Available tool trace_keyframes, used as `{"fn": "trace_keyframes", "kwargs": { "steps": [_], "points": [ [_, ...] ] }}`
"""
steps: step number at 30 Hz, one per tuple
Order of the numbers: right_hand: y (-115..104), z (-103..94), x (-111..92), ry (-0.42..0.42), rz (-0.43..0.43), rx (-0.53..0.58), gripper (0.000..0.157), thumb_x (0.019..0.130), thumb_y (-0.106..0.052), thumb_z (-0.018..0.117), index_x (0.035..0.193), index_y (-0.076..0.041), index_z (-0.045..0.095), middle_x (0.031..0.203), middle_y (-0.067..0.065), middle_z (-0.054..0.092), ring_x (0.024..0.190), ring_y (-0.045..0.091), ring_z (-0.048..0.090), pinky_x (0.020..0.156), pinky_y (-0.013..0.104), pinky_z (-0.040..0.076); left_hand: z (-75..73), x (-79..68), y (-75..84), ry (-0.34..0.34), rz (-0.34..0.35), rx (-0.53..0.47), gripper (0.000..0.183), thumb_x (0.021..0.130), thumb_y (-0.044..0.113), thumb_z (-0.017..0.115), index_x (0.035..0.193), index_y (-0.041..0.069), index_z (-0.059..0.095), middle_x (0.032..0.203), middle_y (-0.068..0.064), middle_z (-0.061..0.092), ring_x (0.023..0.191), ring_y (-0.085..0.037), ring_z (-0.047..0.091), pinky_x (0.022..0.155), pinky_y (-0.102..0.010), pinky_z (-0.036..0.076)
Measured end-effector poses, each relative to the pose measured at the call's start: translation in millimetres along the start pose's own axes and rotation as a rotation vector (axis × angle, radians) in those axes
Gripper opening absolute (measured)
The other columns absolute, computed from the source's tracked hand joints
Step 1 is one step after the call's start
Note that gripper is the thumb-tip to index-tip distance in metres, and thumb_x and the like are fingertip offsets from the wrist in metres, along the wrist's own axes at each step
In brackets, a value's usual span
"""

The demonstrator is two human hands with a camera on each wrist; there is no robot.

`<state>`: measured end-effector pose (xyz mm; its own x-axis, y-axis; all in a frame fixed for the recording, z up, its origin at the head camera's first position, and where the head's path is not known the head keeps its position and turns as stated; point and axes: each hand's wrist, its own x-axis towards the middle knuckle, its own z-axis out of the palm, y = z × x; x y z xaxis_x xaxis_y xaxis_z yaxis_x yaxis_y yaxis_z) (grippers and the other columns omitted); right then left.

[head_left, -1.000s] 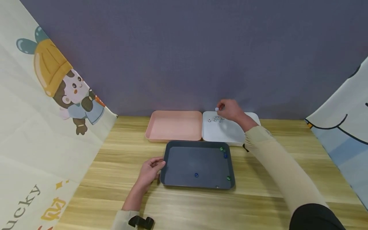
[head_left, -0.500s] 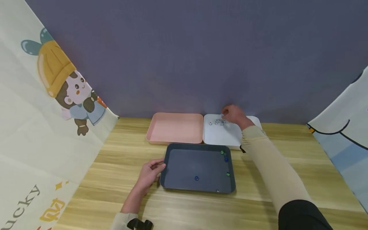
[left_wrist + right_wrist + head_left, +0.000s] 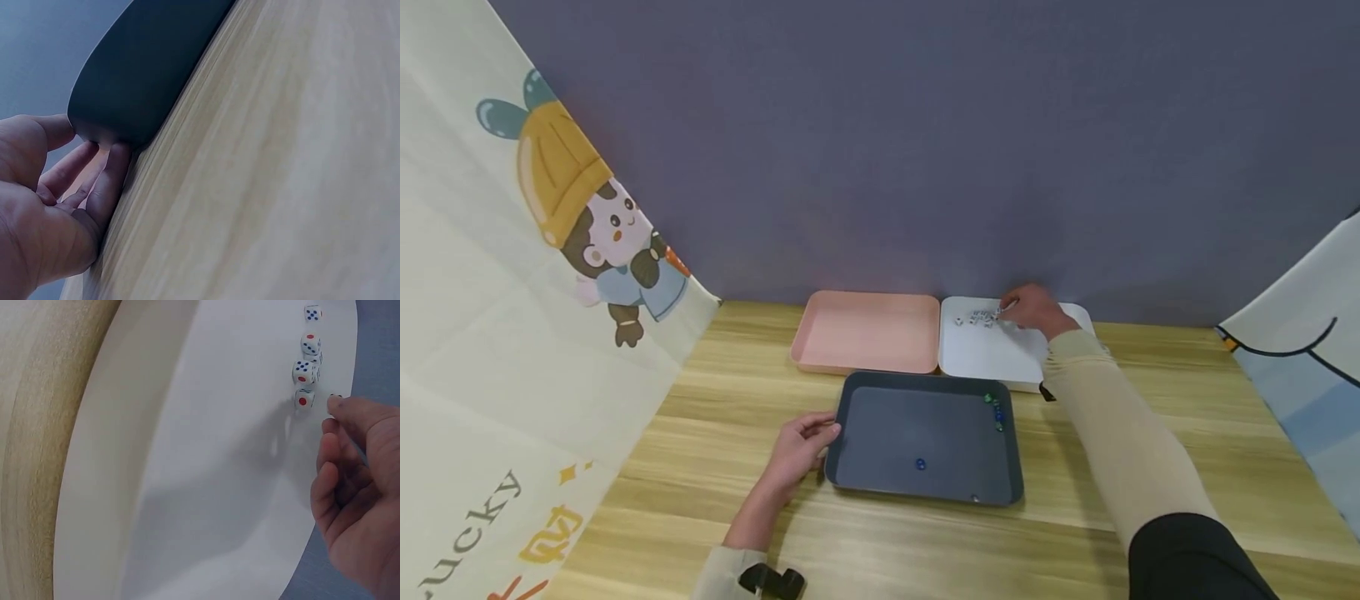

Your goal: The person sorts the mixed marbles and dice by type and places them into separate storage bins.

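My right hand is low over the back of the white tray, pinching a die mostly hidden by the thumb tip. Beside those fingertips, several white dice with red and blue pips sit in a loose cluster. My left hand holds the left side of the dark grey tray, thumb at the rim and other fingers against the outer wall. Green and blue marbles line that tray's right side. One blue marble lies nearer the front middle.
A pink tray stands left of the white one, both behind the grey tray. All three are on a wood-grain table. A dark blue-grey backdrop rises right behind the back trays.
My right hand has come down with the die to the dice cluster. One green marble has rolled backward along the grey tray's right side to the others. The left hand keeps its hold.
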<state>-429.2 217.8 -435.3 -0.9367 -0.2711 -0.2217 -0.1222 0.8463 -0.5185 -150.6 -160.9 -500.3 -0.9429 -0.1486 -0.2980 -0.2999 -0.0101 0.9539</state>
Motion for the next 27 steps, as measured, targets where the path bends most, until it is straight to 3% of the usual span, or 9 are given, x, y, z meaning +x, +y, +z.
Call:
{"fn": "trace_keyframes", "kwargs": {
  "steps": [12, 16, 21, 27],
  "points": [
    [7.2, 5.2, -2.0, 0.004, 0.042, 0.042, 0.035, 0.09, -0.018, 0.068, 0.117, 0.003, 0.066, 0.107, 0.018, 0.062, 0.073, 0.022, 0.058, 0.064, 0.034, 0.046, -0.3, -1.4, 1.1, -0.003, -0.023, -0.002, 0.035, 0.09, 0.015, 0.071, 0.123, 0.002, 0.065, 0.099, -0.009, 0.065, 0.082, -0.017, 0.062, 0.06, -0.03, 0.052],
    [7.7, 2.0, -3.7, -0.008, 0.036, 0.022, 0.035, 0.09, -0.017, 0.068, 0.119, 0.002, 0.066, 0.109, 0.019, 0.062, 0.076, 0.023, 0.059, 0.066, 0.035, 0.047, -0.4, -1.2, 3.4, -0.003, -0.012, 0.016, 0.036, 0.09, 0.017, 0.071, 0.123, 0.002, 0.065, 0.1, -0.01, 0.065, 0.084, -0.018, 0.062, 0.061, -0.031, 0.053],
    [3.4, -7.6, -11.6, 0.014, 0.002, -0.02, 0.034, 0.093, -0.018, 0.064, 0.119, 0.003, 0.065, 0.116, 0.021, 0.06, 0.081, 0.027, 0.063, 0.072, 0.041, 0.049, -1.3, 0.9, 3.2, -0.011, -0.013, 0.022, 0.036, 0.09, 0.018, 0.072, 0.123, 0.003, 0.065, 0.101, -0.01, 0.065, 0.086, -0.018, 0.063, 0.063, -0.033, 0.053],
    [-4.4, -9.7, -29.4, 0.043, -0.074, 0.019, 0.032, 0.096, -0.015, 0.06, 0.119, 0.005, 0.065, 0.121, 0.024, 0.058, 0.083, 0.031, 0.065, 0.074, 0.045, 0.051, -1.7, 0.0, -0.8, -0.001, -0.009, -0.002, 0.035, 0.09, 0.016, 0.071, 0.122, 0.002, 0.065, 0.102, -0.01, 0.065, 0.087, -0.019, 0.064, 0.064, -0.035, 0.055]
  ]
}}
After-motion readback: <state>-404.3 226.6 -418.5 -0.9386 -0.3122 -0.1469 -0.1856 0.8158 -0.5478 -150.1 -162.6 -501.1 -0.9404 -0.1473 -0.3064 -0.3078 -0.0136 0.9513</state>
